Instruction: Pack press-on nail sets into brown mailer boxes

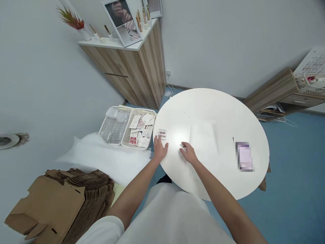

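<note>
My left hand (159,149) is at the table's left edge, its thumb held away from the stretched fingers. Those fingertips reach the near side of a small clear case (161,133) holding several pinkish, nail-like pieces; whether they press on it I cannot tell. To the right, my right hand (189,153) hovers over or rests on the white table, fingers apart and nothing in them. Just beyond it lies a thin white sheet (204,137), hard to tell from the tabletop.
Two white baskets stand left of the round table (203,101): one with clear plastic cases (115,127), one with printed cards (142,127). Nearer are white foam sheets (109,154) and stacked cardboard boxes (50,203). A blurred purple item (245,156) lies on the right.
</note>
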The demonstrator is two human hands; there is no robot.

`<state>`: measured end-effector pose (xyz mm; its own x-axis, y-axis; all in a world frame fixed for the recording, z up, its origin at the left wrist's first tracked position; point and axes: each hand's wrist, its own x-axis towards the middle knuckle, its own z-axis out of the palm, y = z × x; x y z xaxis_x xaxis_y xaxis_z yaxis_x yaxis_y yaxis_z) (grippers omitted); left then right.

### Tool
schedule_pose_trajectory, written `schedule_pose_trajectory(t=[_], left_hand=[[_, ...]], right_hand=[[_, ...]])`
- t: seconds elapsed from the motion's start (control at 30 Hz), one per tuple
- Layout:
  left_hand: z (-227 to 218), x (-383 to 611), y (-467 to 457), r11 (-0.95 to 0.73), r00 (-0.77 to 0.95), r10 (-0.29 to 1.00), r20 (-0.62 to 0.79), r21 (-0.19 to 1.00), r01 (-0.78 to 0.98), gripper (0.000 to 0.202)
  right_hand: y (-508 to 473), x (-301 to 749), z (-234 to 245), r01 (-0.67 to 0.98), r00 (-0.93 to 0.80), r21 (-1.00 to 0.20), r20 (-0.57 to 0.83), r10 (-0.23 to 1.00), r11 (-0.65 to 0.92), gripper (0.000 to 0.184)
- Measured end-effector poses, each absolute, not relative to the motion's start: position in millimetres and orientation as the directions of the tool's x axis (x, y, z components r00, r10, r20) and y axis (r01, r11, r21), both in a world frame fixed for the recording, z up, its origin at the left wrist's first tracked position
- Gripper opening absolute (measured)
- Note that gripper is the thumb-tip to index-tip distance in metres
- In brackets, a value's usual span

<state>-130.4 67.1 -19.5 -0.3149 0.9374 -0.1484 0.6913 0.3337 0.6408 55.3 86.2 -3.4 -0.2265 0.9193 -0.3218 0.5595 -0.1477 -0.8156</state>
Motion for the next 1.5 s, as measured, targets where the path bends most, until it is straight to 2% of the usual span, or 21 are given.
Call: schedule_pose_trajectory(t=[0.1,0.23,0.4,0.57,0.77,0.97,1.23,1.5], left_hand=[[-25.8,-151.8,82.2,0.393,-0.315,0.917,-0.246,0.696,0.601,0.068],[-34.6,-164.4,87.0,0.477,-0.343,0.875,-0.342,0.729,0.491,0.074],[-38.9,-170.3,84.0,0.453,-0.303,0.888,-0.346,0.768,0.453,0.068],[-38.5,-158.7,76.5,0.377,-0.22,0.924,-0.312,0.84,0.391,0.063],[-29.3,-111.9,61.9,0.249,-0.037,0.966,-0.257,0.88,0.405,0.059],[-24.0,-61.2,42.3,0.105,0.198,0.958,-0.205,0.901,0.421,0.057],[-16.4,4.0,21.1,0.019,0.312,0.923,-0.226,0.836,0.549,0.052],[-23.0,36.8,7.6,0.0,0.246,0.939,-0.24,0.714,0.7,0.048]], right_hand=[[102.2,13.2,-3.0,0.392,-0.265,-0.854,-0.46,0.847,-0.342,0.052],[110.9,-18.4,-5.3,0.232,-0.326,-0.848,-0.529,0.783,-0.476,0.067],[109.0,-30.5,-5.6,0.134,-0.36,-0.838,-0.539,0.761,-0.529,0.075],[94.6,-17.7,-7.3,0.102,-0.237,-0.861,-0.508,0.828,-0.498,0.064],[61.6,35.7,-17.7,0.189,-0.06,-0.918,-0.366,0.929,-0.349,0.053],[24.2,106.8,-18.3,0.355,0.03,-0.897,-0.27,0.962,-0.263,0.047],[5.4,186.4,-16.8,0.553,-0.048,-0.818,-0.223,0.974,-0.16,0.044],[8.8,212.3,-26.8,0.665,-0.203,-0.746,-0.218,0.955,-0.029,0.045]])
